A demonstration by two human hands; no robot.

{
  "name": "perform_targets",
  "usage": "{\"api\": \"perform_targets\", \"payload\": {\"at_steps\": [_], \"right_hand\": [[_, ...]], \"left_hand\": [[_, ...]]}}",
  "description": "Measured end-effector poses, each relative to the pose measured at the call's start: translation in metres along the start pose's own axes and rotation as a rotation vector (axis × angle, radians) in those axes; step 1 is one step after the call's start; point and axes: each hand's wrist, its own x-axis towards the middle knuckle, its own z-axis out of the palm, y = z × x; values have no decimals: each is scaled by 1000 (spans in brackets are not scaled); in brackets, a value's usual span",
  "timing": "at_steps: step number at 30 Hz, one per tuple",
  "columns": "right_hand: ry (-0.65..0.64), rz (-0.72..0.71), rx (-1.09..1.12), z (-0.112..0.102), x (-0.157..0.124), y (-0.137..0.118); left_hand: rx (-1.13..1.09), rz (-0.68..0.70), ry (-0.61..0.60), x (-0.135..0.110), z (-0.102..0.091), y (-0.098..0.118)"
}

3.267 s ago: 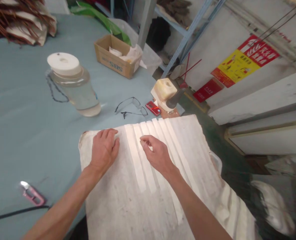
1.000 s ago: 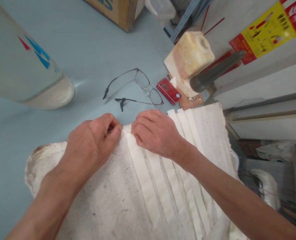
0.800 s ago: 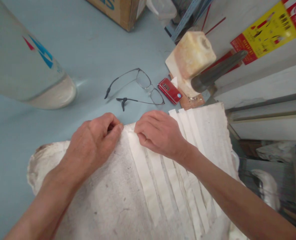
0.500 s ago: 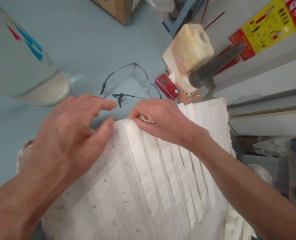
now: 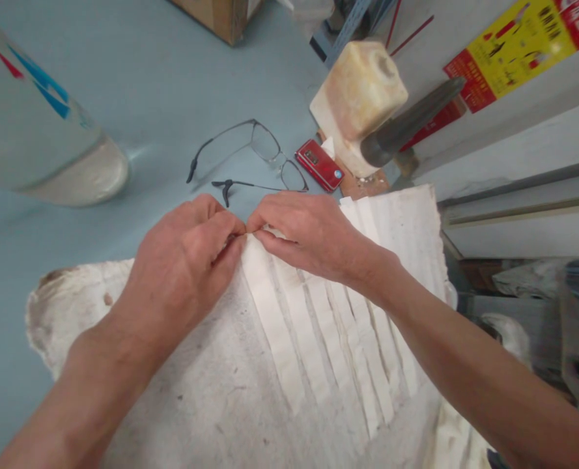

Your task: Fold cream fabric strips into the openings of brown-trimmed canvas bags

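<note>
My hands (image 5: 186, 251) met, pinched, at a white strip (image 5: 275, 326); blue-grey surface (image 5: 162, 91) spread upper left, wall poster (image 5: 518, 49) upper right.

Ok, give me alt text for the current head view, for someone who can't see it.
A person's left hand and right hand nearly meet, both pinched, at the far edge of an off-white cloth bearing pale strips. Beyond, eyeglasses lie and a translucent bottle stands on a blue-green table.
</note>
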Motion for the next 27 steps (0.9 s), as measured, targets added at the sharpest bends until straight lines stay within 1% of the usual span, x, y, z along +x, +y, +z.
{"api": "perform_targets", "payload": {"at_steps": [2,4,7,11,15,16,18,20,22,24,27], "right_hand": [[-6,7,7,0,-1,0],[-24,25,38,0,-1,0],[-78,42,53,-1,1,-3],[-176,70,-46,-8,4,-14],[-259,68,-91,-19,3,-25],[-268,74,-102,-21,3,-26],[-275,98,-119,-24,3,-28],[-284,118,-125,-23,4,-28],[-287,119,-126,-21,5,-29],[-267,104,-115,-18,6,-29],[-216,85,-38,-14,5,-27]], "left_hand": [[17,-62,3,-2,0,6],[24,-96,1,-4,0,12],[26,-90,-41,-6,1,17],[3,-83,-109,-7,-7,16],[-181,-85,-194,-5,-21,12],[-234,-93,-200,-5,-23,9],[-314,-131,-184,-4,-21,3],[-374,-179,-165,-4,-14,-4],[-445,-228,-175,-5,-8,-12],[-565,-284,-226,-4,-5,-17],[-725,-376,-334,-3,-10,-17]]}}
